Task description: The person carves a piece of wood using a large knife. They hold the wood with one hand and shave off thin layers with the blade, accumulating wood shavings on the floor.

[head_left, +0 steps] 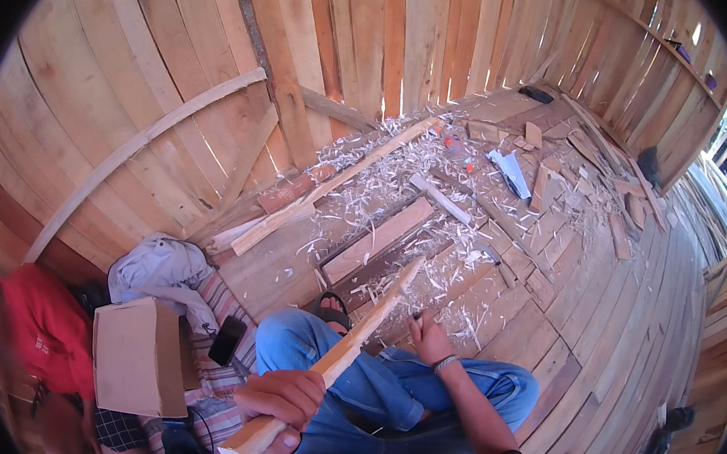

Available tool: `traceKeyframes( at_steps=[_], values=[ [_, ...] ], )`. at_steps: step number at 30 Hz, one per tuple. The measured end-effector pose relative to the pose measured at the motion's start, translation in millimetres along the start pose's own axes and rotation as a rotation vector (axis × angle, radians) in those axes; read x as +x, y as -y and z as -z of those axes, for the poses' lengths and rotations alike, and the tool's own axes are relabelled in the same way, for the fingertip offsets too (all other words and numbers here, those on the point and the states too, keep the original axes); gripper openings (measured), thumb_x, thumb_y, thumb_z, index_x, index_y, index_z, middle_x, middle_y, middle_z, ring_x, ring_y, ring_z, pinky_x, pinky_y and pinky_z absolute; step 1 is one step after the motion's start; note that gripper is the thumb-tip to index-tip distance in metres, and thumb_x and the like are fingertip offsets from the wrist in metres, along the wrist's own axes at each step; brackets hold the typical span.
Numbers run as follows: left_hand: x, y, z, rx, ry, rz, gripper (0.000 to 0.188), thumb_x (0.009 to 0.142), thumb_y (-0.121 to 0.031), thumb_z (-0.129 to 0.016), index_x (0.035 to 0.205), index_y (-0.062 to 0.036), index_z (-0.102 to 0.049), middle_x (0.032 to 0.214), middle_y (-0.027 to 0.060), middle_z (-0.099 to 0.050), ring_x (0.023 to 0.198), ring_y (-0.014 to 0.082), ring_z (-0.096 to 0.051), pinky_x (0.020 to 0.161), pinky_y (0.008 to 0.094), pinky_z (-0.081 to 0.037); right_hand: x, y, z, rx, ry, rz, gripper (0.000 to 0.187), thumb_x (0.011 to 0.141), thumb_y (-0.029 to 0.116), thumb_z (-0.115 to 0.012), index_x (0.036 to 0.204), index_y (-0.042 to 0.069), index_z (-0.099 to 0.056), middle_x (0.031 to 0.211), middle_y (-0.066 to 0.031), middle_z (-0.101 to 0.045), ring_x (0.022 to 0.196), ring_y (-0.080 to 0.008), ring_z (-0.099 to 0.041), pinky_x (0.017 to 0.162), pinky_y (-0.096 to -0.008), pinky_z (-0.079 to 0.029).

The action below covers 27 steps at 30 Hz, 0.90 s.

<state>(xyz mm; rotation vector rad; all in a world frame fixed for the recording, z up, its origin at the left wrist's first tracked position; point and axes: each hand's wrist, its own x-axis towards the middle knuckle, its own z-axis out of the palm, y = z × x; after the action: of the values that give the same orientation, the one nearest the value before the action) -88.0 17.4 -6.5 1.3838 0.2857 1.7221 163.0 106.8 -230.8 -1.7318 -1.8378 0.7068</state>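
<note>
A long, pale, roughly carved wooden stick (357,336) lies slantwise across my lap, its narrower end pointing away to the right. My left hand (282,400) is wrapped round it close to the thick near end. Over my right knee, my right hand (431,342) is closed and apart from the stick. A small dark tip shows at its fingers, but what it belongs to is hidden. Beyond the stick, a flat wooden board (379,240) rests on the floor among curled wood shavings (446,284).
To my left are a cardboard box (137,359), a phone (227,341), a grey cloth (160,269) and a seated person in red (44,328). A long wooden pole (350,174) and wood offcuts (540,186) lie farther out, before the plank wall (416,32).
</note>
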Motion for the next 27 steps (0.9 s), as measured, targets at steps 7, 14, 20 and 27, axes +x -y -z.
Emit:
traceKeyframes(
  at_steps=[7,14,20,27],
  values=[
    [-1,6,-3,-0.028,0.063,-0.025,0.023,0.074,-0.017,-0.067,0.063,0.0007,-0.057,0.055,0.0069,-0.054,0.048,0.0207,-0.050,0.049,0.0338,-0.041,17,-34,-6,-0.124,-0.046,-0.131,0.032,0.089,0.032,-0.050,0.090,0.000,-0.050,0.071,-0.0295,-0.058,0.070,-0.0482,-0.057,0.061,-0.0555,-0.044],
    [3,-3,0,-0.047,0.067,-0.023,0.021,0.074,-0.015,-0.066,0.064,0.0008,-0.057,0.056,0.0074,-0.054,0.049,0.0211,-0.050,0.048,0.0339,-0.039,25,-45,-11,-0.102,-0.001,-0.078,0.035,0.089,0.033,-0.051,0.094,-0.001,-0.052,0.072,-0.0296,-0.059,0.070,-0.0469,-0.058,0.062,-0.0546,-0.045],
    [1,-7,7,-0.033,0.071,0.001,0.021,0.073,-0.016,-0.067,0.063,0.0001,-0.058,0.055,0.0068,-0.054,0.048,0.0209,-0.050,0.047,0.0333,-0.039,7,-11,-8,-0.056,-0.019,0.008,0.037,0.089,0.035,-0.050,0.093,-0.002,-0.051,0.072,-0.0307,-0.058,0.071,-0.0466,-0.058,0.062,-0.0546,-0.046],
    [6,-6,11,-0.067,0.172,-0.002,0.016,0.069,-0.010,-0.068,0.065,0.0016,-0.059,0.056,0.0085,-0.054,0.048,0.0220,-0.051,0.047,0.0347,-0.041,16,-20,-15,-0.141,0.042,-0.019,0.038,0.090,0.035,-0.049,0.094,-0.003,-0.049,0.074,-0.0289,-0.060,0.071,-0.0467,-0.058,0.062,-0.0545,-0.046]
  ],
)
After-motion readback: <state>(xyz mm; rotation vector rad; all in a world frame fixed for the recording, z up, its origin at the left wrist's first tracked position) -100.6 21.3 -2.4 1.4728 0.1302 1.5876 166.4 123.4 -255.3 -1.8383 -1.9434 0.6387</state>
